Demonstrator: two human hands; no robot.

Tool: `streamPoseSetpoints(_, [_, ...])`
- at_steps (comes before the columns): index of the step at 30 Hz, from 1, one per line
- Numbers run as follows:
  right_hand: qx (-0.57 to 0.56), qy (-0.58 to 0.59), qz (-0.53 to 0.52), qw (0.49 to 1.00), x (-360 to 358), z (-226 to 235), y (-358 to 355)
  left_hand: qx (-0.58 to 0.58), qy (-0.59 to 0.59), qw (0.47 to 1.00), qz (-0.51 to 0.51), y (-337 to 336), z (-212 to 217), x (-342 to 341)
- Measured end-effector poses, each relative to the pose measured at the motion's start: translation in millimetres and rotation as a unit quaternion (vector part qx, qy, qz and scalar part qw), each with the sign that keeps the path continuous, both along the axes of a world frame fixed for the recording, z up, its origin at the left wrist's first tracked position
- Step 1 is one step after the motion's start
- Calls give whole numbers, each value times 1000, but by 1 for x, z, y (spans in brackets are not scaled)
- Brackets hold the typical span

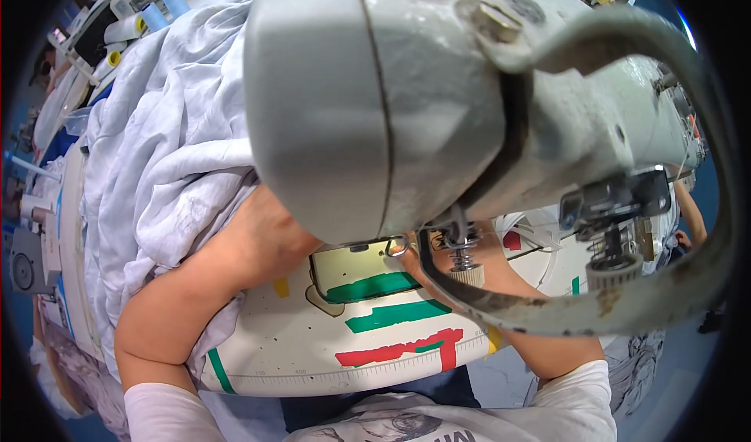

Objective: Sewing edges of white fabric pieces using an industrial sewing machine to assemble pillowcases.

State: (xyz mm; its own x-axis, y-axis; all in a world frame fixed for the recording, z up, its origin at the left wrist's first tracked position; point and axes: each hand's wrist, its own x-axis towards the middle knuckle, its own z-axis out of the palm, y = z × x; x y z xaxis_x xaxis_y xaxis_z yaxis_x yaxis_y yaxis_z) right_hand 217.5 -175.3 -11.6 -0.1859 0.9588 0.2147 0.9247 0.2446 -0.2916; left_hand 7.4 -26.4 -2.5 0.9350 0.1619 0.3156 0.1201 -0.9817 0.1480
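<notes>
The pale grey head of a sewing machine [328,106] fills the upper middle and covers much of the work area. My left hand [274,227] reaches under it from the left; its back and wrist show, but its fingers are hidden. White fabric [172,137] lies in loose folds beside and behind my left forearm. From the right, my right hand [489,258] comes in below the machine, partly covered by a spring-loaded knob [467,274] and a curved metal lever [626,313]. Its fingers are mostly hidden, so what either hand holds does not show.
The white machine table [274,332] carries green tape [399,314], red tape [383,351] and a ruler scale along its front edge. Blue thread cones [166,8] stand at the far left. Another person's arm [690,215] shows at the right edge.
</notes>
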Motion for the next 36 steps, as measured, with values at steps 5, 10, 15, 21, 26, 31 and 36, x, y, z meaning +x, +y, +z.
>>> streamPoseSetpoints(5, [68,15,-45,997,5,-13,3,-93,-89,986,-107,11,-9,-9])
streamPoseSetpoints(10, [114,256,-61,958,15,7,11,-120,-91,987,-58,2,-8,4])
streamPoseSetpoints(15, [103,-73,19,992,23,44,11,10,-31,999,-39,5,-5,-2])
streamPoseSetpoints(21, [61,172,-142,973,39,-6,-8,-2,0,1000,-22,1,2,-3])
streamPoseSetpoints(26, [180,141,-113,967,45,-16,4,-23,5,999,-27,2,3,-3])
streamPoseSetpoints(31, [267,95,-34,958,31,13,16,-24,3,998,-54,-2,6,-5])
streamPoseSetpoints(36, [206,83,9,975,38,18,7,-24,-4,997,-69,-7,2,-6])
